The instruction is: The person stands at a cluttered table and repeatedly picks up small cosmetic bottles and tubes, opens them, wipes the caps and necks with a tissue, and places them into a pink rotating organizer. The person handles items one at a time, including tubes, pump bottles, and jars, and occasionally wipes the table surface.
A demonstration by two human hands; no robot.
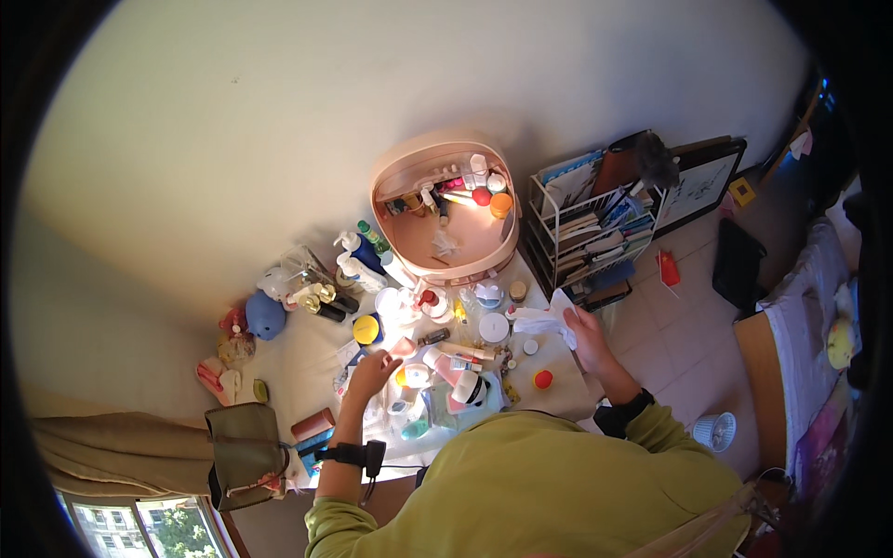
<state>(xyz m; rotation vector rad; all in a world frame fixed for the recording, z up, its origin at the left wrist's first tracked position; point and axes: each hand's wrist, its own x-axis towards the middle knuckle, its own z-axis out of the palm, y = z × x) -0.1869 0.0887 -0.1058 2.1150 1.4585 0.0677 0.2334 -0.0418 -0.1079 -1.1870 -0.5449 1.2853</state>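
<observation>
My left hand [375, 370] is over the left part of the cluttered table, its fingers closed at the edge of a small pink item [403, 348] whose kind is too small to tell. On the right, raised by the table's edge, my right hand [588, 340] grips a crumpled white tissue [547, 320] that hangs toward the table. Between the hands lie a round white lidded jar [494, 326], pale tubes [467, 351], a dark small bottle [433, 337] and a white-capped pink bottle [470, 388]. A yellow-lidded jar [366, 328] stands just beyond my left hand.
A pink open cosmetics case [445, 272] with several items inside stands at the back. Pump bottles [361, 272] are left of it. A white wire rack [558, 232] of books stands right. A handbag [244, 446] is at the left, and a small white basket [714, 431] on the floor.
</observation>
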